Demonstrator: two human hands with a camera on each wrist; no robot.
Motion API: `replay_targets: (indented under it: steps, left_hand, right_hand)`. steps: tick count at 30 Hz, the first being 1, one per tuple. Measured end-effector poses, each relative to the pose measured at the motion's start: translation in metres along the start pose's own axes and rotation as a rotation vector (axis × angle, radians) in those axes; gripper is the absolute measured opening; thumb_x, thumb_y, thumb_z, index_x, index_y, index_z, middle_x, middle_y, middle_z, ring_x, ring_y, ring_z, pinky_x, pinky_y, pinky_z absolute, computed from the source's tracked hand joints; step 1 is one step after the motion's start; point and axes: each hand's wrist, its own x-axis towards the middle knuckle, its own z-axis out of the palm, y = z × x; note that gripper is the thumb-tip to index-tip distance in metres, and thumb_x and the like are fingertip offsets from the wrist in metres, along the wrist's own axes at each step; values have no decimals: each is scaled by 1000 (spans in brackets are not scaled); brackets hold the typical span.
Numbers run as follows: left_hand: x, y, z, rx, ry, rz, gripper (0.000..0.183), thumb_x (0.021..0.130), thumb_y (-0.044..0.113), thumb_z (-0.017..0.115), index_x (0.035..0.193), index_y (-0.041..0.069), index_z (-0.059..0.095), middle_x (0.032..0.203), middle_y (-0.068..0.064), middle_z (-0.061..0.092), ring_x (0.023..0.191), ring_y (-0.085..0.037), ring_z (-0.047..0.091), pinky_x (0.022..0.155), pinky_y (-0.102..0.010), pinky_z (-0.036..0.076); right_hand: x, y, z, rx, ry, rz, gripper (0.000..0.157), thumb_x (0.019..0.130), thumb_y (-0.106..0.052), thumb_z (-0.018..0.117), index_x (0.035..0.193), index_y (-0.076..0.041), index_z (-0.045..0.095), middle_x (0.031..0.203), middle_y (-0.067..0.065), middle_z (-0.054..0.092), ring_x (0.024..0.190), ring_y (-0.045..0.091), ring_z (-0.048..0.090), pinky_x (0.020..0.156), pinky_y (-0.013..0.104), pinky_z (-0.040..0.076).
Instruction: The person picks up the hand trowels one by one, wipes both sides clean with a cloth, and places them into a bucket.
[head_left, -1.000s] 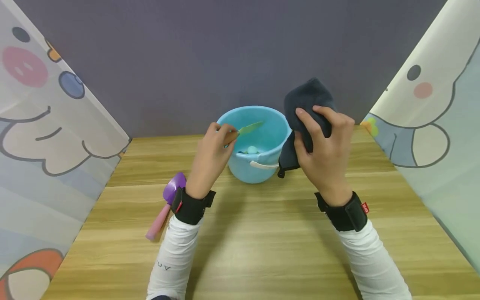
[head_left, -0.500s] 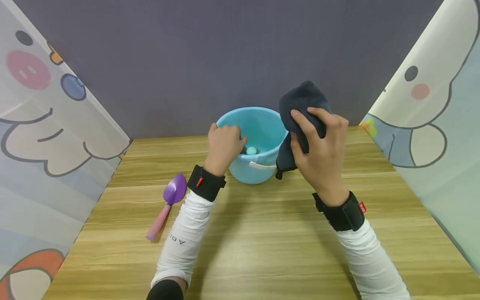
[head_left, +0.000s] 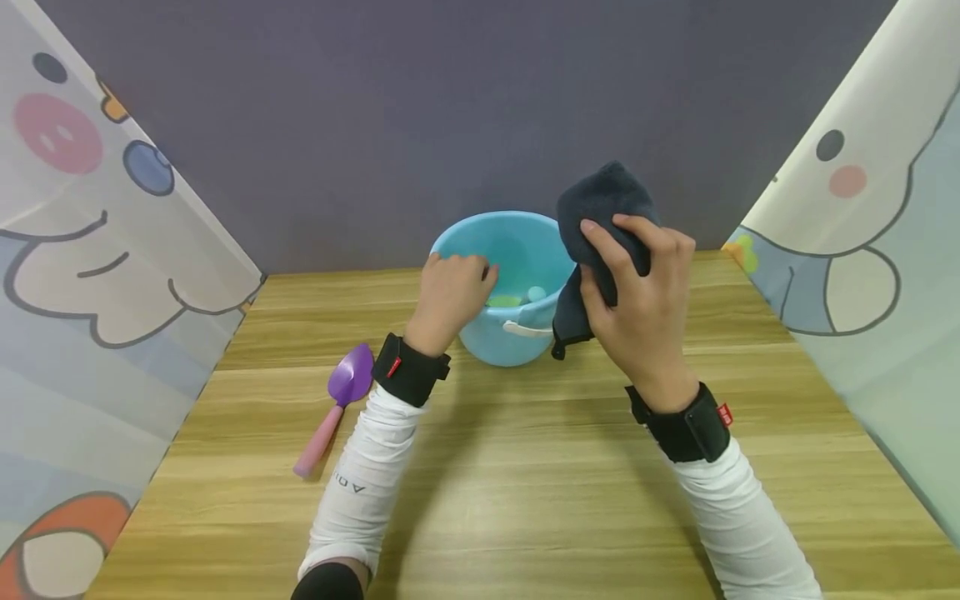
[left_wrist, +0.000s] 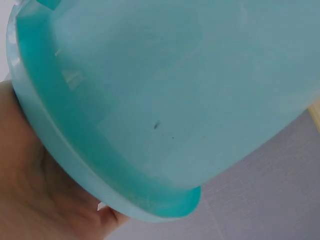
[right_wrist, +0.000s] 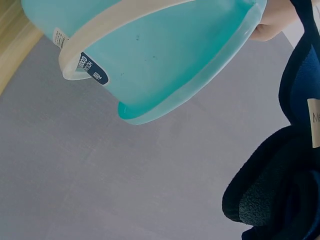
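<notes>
The light blue bucket [head_left: 498, 337] stands upright on the table, at centre in the head view. My left hand [head_left: 450, 296] reaches over its left rim, fingertips hidden inside. A flat yellow-green blade [head_left: 504, 301] shows low in the bucket, beside that hand's thumb; its handle is hidden. Right of the blade lies a pale aqua ball [head_left: 536, 293]. My right hand [head_left: 645, 292] grips a bunched dark grey-blue fleece item [head_left: 603, 200] by the bucket's right side. In the right wrist view, the fleece item [right_wrist: 280, 185] shows black edging, blue inner cloth and a tan label.
A trowel with a purple blade [head_left: 351, 375] and pink handle lies on the wooden table [head_left: 525, 500], left of the bucket. The bucket's white carry handle [head_left: 528, 331] hangs at its front. A grey wall [head_left: 480, 108] rises behind, with cartoon-printed panels on both sides.
My left hand has turned over and gone down into the bucket with the green-bladed tool. Inside, the ball has shifted right. My right hand keeps its grip on the fleece item, moving slightly left.
</notes>
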Motion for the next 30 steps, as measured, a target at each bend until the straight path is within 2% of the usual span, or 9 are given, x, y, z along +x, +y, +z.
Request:
replay_targets:
  steps: [4, 8, 12, 15, 18, 21, 25, 28, 30]
  left_hand:
    - [-1, 0, -1, -1, 18, 20, 47, 101, 29, 42, 56, 15, 41, 53, 1, 36, 53, -19, 40, 61, -35, 32]
    - [-6, -1, -2, 20, 78, 46, 39, 101, 29, 44, 69, 14, 60, 58, -1, 55, 59, -20, 51, 70, -40, 39]
    - [-20, -6, -4, 53, 156, 23, 27, 98, 29, 50, 98, 11, 69, 87, -6, 73, 80, -25, 58, 84, -46, 40]
    - [-33, -14, -5, 35, 191, -22, 30, 96, 29, 53, 114, 7, 64, 110, -13, 68, 97, -31, 55, 88, -48, 40]
    - [-46, -25, -7, 3, 207, -73, 36, 96, 29, 54, 121, 4, 59, 119, -18, 63, 106, -35, 52, 91, -51, 41]
    - [-68, -41, -7, 2, 189, -129, 39, 96, 30, 53, 123, 2, 57, 120, -20, 63, 110, -38, 52, 93, -54, 42]
    - [-113, -78, 1, 38, 159, -184, 35, 96, 27, 53, 114, -2, 60, 107, -25, 67, 99, -42, 58, 86, -57, 45]
    - [-149, -106, 10, 81, 105, -232, 33, 93, 23, 56, 102, -8, 62, 94, -30, 68, 87, -45, 60, 75, -58, 47]
    - [-167, -120, 14, 113, 38, -268, 35, 91, 24, 59, 94, -11, 61, 87, -32, 68, 81, -47, 61, 69, -57, 47]
  right_hand:
    - [0, 1, 0, -4, -1, 1, 34, 86, -8, 65, 120, -11, 66, 121, 26, 54, 103, 46, 44, 84, 62, 35]
    - [1, 1, 0, -6, 1, -3, 34, 86, -9, 65, 120, -11, 66, 120, 26, 55, 103, 46, 44, 84, 61, 35]
    - [2, 2, 1, -6, 3, -8, 34, 86, -9, 65, 120, -11, 66, 121, 26, 55, 103, 46, 45, 84, 61, 35]
    - [2, 1, 1, -4, 1, -9, 35, 86, -9, 65, 120, -11, 66, 120, 26, 55, 102, 46, 45, 84, 61, 36]
    - [2, 1, 2, 1, -3, -9, 35, 85, -8, 65, 120, -11, 66, 120, 26, 55, 102, 46, 45, 84, 61, 36]
    - [1, 0, 2, 6, -9, -15, 35, 85, -8, 66, 120, -11, 66, 120, 26, 56, 103, 46, 46, 83, 61, 36]
    - [-2, -3, 4, 17, -27, -21, 36, 85, -8, 66, 120, -11, 66, 120, 27, 56, 103, 45, 47, 82, 60, 36]
    - [-4, -6, 4, 23, -43, -27, 38, 84, -7, 67, 121, -11, 66, 120, 26, 56, 103, 44, 47, 82, 59, 36]
    - [-5, -6, 5, 26, -51, -30, 39, 83, -7, 67, 122, -11, 66, 120, 26, 56, 103, 44, 47, 82, 59, 36]
